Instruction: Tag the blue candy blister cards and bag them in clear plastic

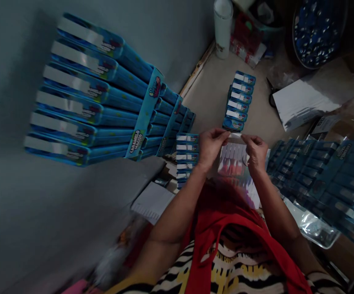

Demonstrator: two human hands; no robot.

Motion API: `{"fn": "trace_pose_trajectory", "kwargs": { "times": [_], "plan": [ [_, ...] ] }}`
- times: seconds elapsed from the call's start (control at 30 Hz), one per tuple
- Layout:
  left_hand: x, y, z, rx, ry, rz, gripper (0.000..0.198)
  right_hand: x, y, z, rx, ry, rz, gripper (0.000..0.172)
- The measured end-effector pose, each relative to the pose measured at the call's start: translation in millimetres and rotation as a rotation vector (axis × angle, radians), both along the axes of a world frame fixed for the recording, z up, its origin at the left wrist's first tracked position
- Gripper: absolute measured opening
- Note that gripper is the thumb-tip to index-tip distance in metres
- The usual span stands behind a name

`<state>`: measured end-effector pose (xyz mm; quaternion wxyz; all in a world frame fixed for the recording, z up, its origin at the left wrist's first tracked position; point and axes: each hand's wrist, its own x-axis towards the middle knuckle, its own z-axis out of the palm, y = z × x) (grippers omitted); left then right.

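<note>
My left hand [211, 148] and my right hand [255, 153] are side by side near the middle of the view. Each pinches one end of a small whitish strip [237, 138] stretched between the fingertips. Just below the strip lies a shiny sheet [233, 157] with pale bars and a reddish part; whether it is joined to the strip I cannot tell. Beyond the hands stands a short row of blue candy boxes [237, 100] with white tops. Another row of blue boxes [186, 157] sits close to my left wrist.
A tall stack of bundled blue boxes [103, 98] rises along the wall at left. More bundles [326, 175] fill the right side. At the back are a white tumbler [222, 28], a bin of shiny blue pieces [319, 32], scissors [272, 98] and a white sheet [302, 98].
</note>
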<state>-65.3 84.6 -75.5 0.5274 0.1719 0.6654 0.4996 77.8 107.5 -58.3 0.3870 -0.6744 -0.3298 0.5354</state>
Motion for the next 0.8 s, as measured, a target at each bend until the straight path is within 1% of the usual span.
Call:
{"fn": "trace_pose_trajectory", "kwargs": {
  "times": [0.07,0.13,0.2,0.3,0.43,0.5,0.53,0.57,0.67,0.7,0.73,0.8],
  "plan": [
    [-16,17,0.7,0.017,0.187,-0.054,0.017,-15,15,-8.1,0.075,-0.079,0.008,0.032],
    [-30,33,-1.6,0.027,0.309,-0.095,0.012,-28,27,-16.2,0.131,-0.153,0.018,0.030],
    [-39,45,-6.6,0.037,0.371,-0.127,0.009,-36,34,-23.1,0.153,-0.230,0.047,0.028],
    [-44,53,-16.8,0.034,0.390,-0.165,0.007,-40,37,-30.0,0.139,-0.332,0.082,0.028],
    [-45,53,-31.8,0.026,0.361,-0.150,0.007,-39,37,-33.3,0.122,-0.415,0.116,0.026],
    [-45,53,-39.4,-0.009,0.275,-0.129,0.010,-38,38,-33.6,0.130,-0.483,0.151,0.025],
    [-45,54,-43.1,-0.040,0.201,-0.118,0.013,-37,39,-33.8,0.135,-0.519,0.158,0.025],
    [-44,55,-46.6,-0.078,0.116,-0.100,0.019,-36,41,-34.1,0.136,-0.550,0.158,0.024],
    [-38,61,-56.0,-0.191,-0.094,0.016,0.053,-33,46,-35.7,0.128,-0.602,0.160,0.029],
    [-35,63,-59.0,-0.215,-0.116,0.058,0.060,-32,47,-36.0,0.124,-0.603,0.177,0.029],
    [-32,65,-61.8,-0.226,-0.106,0.086,0.064,-30,49,-35.9,0.123,-0.598,0.204,0.028],
    [-26,67,-67.1,-0.214,0.004,0.079,0.059,-26,51,-34.0,0.121,-0.578,0.264,0.023]
  ]
}}
